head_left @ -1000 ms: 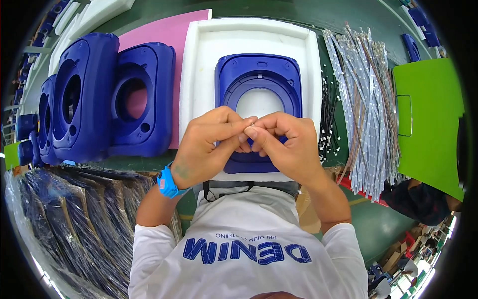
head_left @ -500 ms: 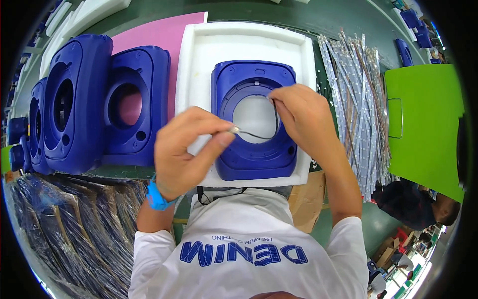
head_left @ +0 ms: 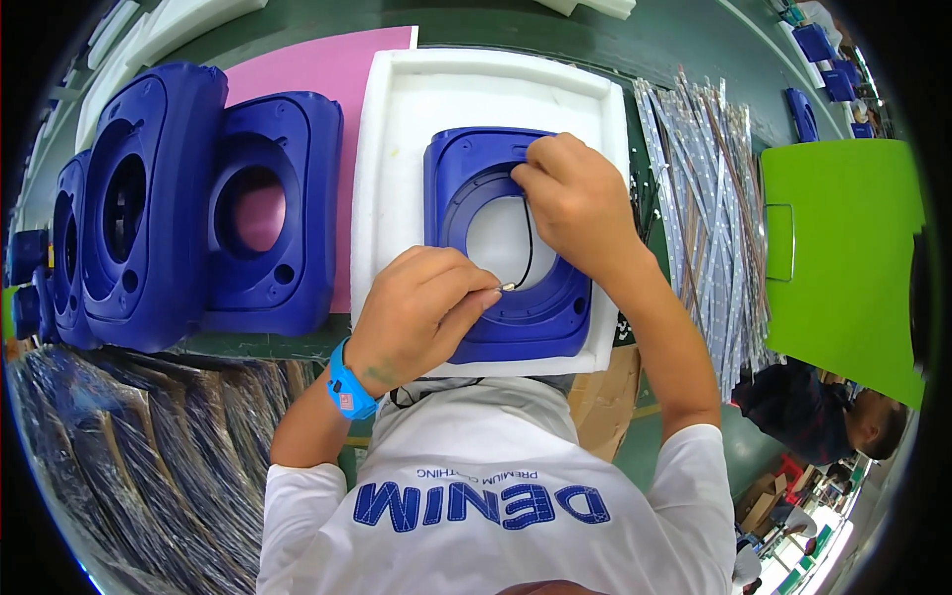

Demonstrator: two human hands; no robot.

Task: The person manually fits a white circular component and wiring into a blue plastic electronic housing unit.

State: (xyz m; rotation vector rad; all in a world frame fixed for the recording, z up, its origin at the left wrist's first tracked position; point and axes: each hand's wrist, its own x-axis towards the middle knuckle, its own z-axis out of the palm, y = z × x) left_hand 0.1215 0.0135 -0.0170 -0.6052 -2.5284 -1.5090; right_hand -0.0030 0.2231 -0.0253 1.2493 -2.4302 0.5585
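Note:
A blue plastic housing (head_left: 516, 337) with a large round hole lies flat in a white foam tray (head_left: 397, 109). Above its hole a thin black cable (head_left: 531, 248) curves between my hands. My left hand (head_left: 421, 312) pinches the cable's end, where a small metallic connector (head_left: 509, 287) pokes out past the fingertips. Farther up, over the housing's far right part, my right hand (head_left: 575, 198) is closed at the hole's upper edge, gripping the cable's other end. Its fingers hide that end and the housing's top right corner.
Several similar blue housings (head_left: 273, 124) stand upright on the left, one before a pink sheet (head_left: 327, 74). Right of the tray lies a heap of LED light strips (head_left: 709, 218), beside a green panel (head_left: 843, 248). Plastic-wrapped dark parts (head_left: 149, 446) fill the lower left. Another person (head_left: 803, 407) is at the right.
My left hand has moved right and slightly down with the connector. My right hand has shifted up and a little left, and the cable now hangs more upright.

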